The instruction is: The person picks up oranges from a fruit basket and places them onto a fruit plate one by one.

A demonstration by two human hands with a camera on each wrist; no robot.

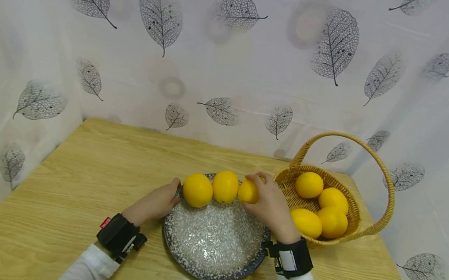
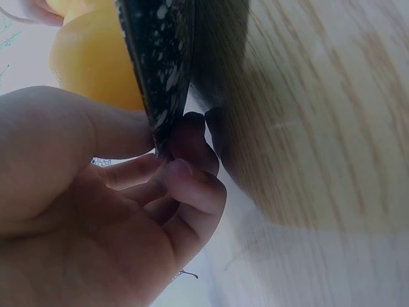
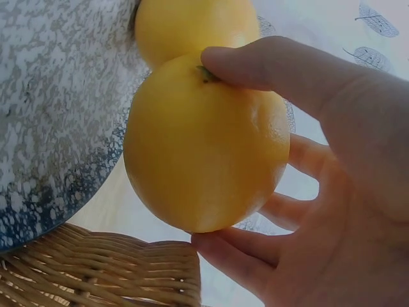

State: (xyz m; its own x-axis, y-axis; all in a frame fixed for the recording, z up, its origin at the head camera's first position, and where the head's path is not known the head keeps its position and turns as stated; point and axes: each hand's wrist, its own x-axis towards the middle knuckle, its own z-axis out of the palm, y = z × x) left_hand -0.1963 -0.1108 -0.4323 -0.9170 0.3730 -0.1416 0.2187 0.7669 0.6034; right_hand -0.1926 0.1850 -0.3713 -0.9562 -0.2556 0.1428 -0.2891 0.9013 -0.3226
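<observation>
A round speckled grey plate (image 1: 212, 245) with a dark rim lies in the middle of the table. My left hand (image 1: 161, 199) holds its far left rim; the left wrist view shows the thumb on top and curled fingers (image 2: 198, 185) underneath. Along the plate's far side, two yellow oranges sit side by side, the left orange (image 1: 197, 190) and the middle orange (image 1: 225, 186). To their right, my right hand (image 1: 271, 205) grips a third orange (image 3: 204, 147) between thumb and fingers, over the plate's far right edge. Whether this one rests on the plate is unclear.
A wicker basket (image 1: 353, 226) with a tall arched handle (image 1: 386, 195) stands close to the plate's right, holding several oranges (image 1: 309, 185). The wooden table (image 1: 122, 160) ends at a leaf-patterned curtain (image 1: 233, 67) behind.
</observation>
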